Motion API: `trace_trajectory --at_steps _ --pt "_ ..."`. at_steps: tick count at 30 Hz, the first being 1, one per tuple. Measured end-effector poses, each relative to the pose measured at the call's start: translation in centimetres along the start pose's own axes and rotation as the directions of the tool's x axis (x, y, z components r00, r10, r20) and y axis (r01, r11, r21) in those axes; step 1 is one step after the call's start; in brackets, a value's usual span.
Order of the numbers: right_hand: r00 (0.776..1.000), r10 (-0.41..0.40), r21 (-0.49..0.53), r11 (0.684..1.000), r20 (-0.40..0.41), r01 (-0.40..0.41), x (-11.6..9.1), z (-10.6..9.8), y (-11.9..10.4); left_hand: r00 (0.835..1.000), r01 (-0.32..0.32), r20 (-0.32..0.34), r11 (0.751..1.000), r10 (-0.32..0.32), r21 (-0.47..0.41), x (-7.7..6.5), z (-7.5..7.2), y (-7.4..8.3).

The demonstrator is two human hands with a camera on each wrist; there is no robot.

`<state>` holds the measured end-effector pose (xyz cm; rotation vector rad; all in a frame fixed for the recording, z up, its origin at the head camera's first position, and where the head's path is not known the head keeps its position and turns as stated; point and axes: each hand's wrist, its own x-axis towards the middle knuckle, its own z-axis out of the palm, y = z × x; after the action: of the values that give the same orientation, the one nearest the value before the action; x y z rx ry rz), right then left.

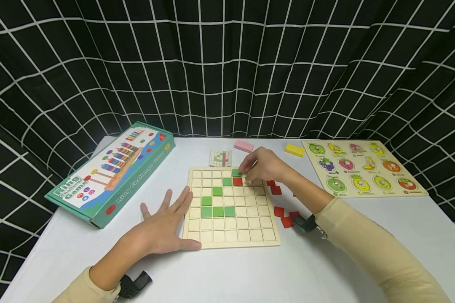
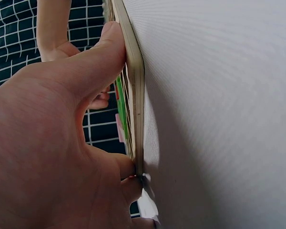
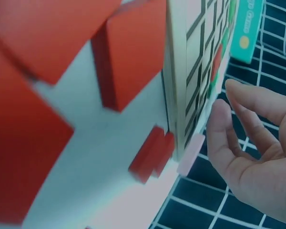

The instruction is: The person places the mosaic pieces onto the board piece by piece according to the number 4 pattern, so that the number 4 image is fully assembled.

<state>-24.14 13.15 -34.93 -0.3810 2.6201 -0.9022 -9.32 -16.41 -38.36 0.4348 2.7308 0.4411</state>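
1. Main thing was the wooden grid board [image 1: 242, 235], lying flat in the middle of the surface [image 1: 227, 273]. Green tiles [image 1: 217, 191] made a stepped diagonal plus a short row on it, and one red tile [image 1: 237, 181] sat right below the topmost green one.

2. Left hand [image 1: 163, 231] was spread wide, gripping nothing: thumb over the board's near-left corner, fingers along its left edge. Decent brace imo, since a nudge there could've skewed everything.

3. Right hand [image 1: 263, 166] was over the board's far edge, fingers bent, thumb and index slightly apart. The right wrist view showed no tile between them; couldn't tell if a fingertip touched the top green tile.

4. Loose red tiles [image 1: 279, 211] lay off the board's right edge, some under the forearm. I'd say lifting that wrist was smart, as the wrist gear could've dragged them.

5. For neat seating, my take: tile held by opposite edges, squared to the cell, pressed flat, then fingers lifted straight up so the neighbours stayed put.

6. The pattern card [image 1: 220, 158] lay just past the board's far edge, so checking each cell against it seemed easy enough.
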Motion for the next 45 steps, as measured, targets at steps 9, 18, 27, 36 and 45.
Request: trace_trajectory --at_steps 9,18,27,36,45 --pt "1.0 0.02 0.014 1.0 -0.014 -0.02 -0.9 -1.7 1.5 1.0 0.004 0.003 1.0 -0.003 -0.004 -0.1 -0.2 0.0" --pt "1.0 0.011 0.031 0.999 -0.022 -0.011 -1.8 -2.9 3.7 1.0 0.001 0.0 1.0 -0.001 0.006 -0.1 -0.1 -0.2" --pt "0.999 0.028 0.008 1.0 0.029 -0.028 -1.8 -3.1 5.3 1.0 -0.001 0.003 1.0 0.001 -0.008 -0.2 -0.1 -0.2" --pt "0.998 0.042 0.002 0.999 0.045 -0.042 -1.8 -3.2 5.8 1.0 -0.004 0.001 1.0 0.004 -0.005 -0.1 0.0 -0.1" --pt "0.998 -0.015 0.002 1.0 0.068 0.015 -1.7 -3.7 6.3 1.0 -0.009 -0.001 1.0 0.009 -0.01 0.0 0.0 0.0"
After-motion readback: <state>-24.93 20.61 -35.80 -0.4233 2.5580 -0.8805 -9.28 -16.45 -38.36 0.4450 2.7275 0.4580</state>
